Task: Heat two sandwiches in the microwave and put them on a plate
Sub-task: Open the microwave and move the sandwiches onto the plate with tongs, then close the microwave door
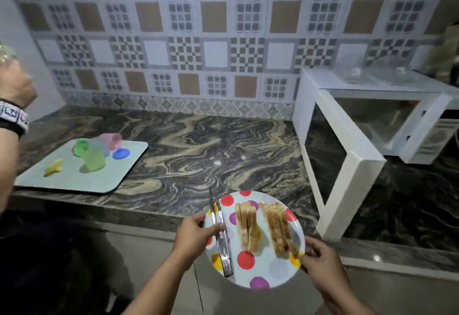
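Sandwiches: two [249,225] [279,229] on one dotted plate [270,268], plus tongs [222,240]. Left hand [195,235] and right hand [319,256] grip plate rim. Marble counter [193,145]; microwave [372,116] door open.

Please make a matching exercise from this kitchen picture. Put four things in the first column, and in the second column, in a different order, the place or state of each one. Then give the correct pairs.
Things:
1. microwave door
2. tongs
3. two sandwiches
4. coloured cups

Places or states:
A. on the pale tray at the left of the counter
B. swung open
C. standing on edge, side by side, in the middle of the dotted plate
D. lying along the plate's left side, under the left hand's thumb

Pairs: 1-B, 2-D, 3-C, 4-A
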